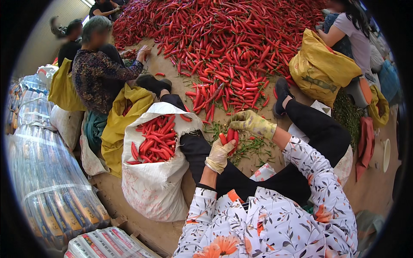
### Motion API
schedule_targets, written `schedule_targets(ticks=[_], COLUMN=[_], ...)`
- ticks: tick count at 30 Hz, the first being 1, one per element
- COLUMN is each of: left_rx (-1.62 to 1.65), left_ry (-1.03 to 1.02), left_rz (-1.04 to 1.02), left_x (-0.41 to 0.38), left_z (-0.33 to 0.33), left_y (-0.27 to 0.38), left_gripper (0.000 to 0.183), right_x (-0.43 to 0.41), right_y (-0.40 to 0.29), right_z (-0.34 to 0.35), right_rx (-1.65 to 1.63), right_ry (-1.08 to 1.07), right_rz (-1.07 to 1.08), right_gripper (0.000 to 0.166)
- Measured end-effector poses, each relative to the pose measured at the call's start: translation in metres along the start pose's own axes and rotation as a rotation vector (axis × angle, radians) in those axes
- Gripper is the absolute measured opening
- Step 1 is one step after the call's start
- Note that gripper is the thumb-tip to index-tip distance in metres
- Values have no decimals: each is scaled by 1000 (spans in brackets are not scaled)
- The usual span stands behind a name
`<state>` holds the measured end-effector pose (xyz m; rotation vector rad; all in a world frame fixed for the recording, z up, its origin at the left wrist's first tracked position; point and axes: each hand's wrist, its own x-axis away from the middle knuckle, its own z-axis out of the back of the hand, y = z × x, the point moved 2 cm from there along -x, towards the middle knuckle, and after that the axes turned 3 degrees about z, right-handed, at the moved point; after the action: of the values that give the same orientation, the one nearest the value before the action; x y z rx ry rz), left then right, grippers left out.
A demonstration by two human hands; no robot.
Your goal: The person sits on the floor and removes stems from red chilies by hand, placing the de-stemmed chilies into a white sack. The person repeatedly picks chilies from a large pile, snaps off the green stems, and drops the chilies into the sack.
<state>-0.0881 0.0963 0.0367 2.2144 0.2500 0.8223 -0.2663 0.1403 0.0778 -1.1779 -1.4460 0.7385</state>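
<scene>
My left hand, in a thin pale glove, grips a few red chili peppers above my lap. Just past them, my right hand, in a stained yellowish glove, has its fingers curled at the peppers' upper ends. Whether a stem sits between those fingertips is hidden. Green pepper stems lie scattered on the floor below both hands. To the left, against my leg, an open white woven sack holds stemless red peppers. A large heap of red chili peppers spreads out in front of me.
A person sits at left beside a yellow sack; another person sits at right behind a full yellow sack. Plastic-wrapped stacks line the left. A stem pile and a red cloth are at right.
</scene>
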Motion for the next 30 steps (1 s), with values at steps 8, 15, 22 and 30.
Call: schedule_targets(ticks=[8, 15, 22, 30], left_rx=[184, 243, 197, 662], left_ry=[103, 229, 121, 145], left_rz=[-121, -60, 33, 231], left_x=[-6, -19, -19, -45], left_z=[-5, 1, 16, 49], left_y=[-30, -36, -27, -72], left_gripper=[33, 31, 34, 36], right_x=[-2, -19, -15, -57], right_y=[23, 53, 45, 84], right_z=[-24, -17, -2, 18], right_rx=[116, -63, -171, 1364], right_ry=[271, 530, 104, 425], right_rz=[228, 181, -81, 284], right_gripper=[18, 24, 30, 30])
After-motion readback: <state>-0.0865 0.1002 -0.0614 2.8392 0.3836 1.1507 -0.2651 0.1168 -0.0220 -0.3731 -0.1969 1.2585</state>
